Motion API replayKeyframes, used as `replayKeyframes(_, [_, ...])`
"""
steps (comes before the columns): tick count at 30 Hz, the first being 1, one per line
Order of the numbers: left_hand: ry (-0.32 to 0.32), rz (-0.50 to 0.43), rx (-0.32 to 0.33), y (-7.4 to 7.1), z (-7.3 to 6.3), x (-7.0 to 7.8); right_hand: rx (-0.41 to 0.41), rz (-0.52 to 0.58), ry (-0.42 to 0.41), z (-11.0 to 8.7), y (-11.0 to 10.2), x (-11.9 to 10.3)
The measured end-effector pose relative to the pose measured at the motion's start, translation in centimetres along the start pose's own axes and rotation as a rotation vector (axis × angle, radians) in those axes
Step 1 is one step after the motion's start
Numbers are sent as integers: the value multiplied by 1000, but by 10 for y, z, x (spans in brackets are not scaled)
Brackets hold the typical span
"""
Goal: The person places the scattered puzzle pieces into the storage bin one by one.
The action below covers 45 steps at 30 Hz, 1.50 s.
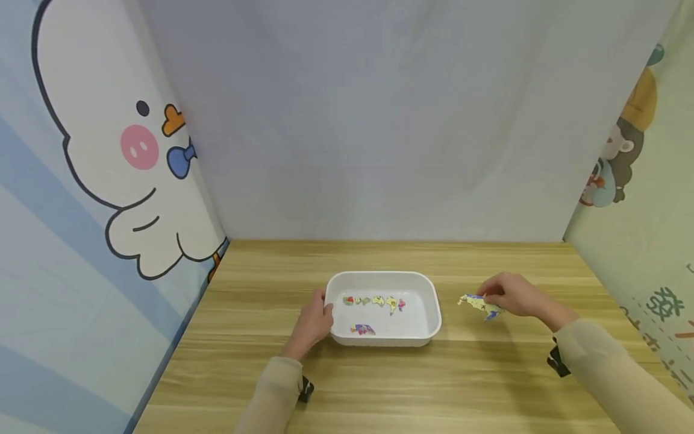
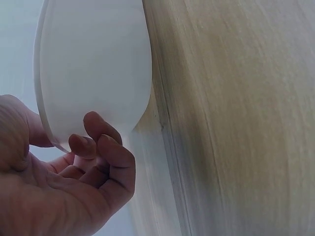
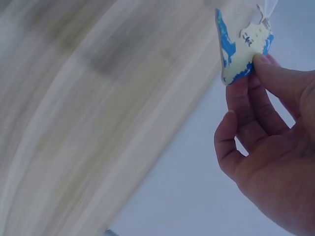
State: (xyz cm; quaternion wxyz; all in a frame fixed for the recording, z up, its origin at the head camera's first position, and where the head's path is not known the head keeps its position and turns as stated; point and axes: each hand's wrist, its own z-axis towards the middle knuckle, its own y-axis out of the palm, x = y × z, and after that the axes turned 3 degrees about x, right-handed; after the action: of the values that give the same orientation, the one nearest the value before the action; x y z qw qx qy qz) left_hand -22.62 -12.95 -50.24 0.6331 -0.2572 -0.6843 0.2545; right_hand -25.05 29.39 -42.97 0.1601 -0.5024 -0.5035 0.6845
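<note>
A white plastic tray stands on the wooden table with several small colourful flat pieces inside, one purple piece lying apart near its front wall. My left hand holds the tray by its left end; in the left wrist view the thumb is at the rim and the curled fingers are against the outer wall. To the right of the tray, my right hand pinches a thin, irregular cream-and-blue piece between thumb and fingers, above the table. Small dark markings show on this piece; its exact kind is unclear.
The wood-grain table extends around the tray. A plain pale curtain hangs at the table's back edge. On the left is a cloth with a cartoon duck, and on the right a green printed cloth.
</note>
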Motion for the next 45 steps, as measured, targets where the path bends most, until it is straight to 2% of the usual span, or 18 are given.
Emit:
replayKeyframes(6, [4, -1, 7, -1, -2, -1, 2, -12, 7, 19, 2, -16])
replayKeyframes(13, [22, -6, 28, 0, -4, -1, -9, -1, -8, 37, 6, -26])
replayKeyframes(28, [10, 12, 19, 2, -2, -1, -47, -7, 5, 59, 13, -43])
replayKeyframes(39, [-7, -20, 18, 2, -1, -2, -93, -32, -3, 78, 22, -61])
replayKeyframes(45, [4, -11, 21, 1, -1, -2, -105, -32, -1, 87, 28, -66])
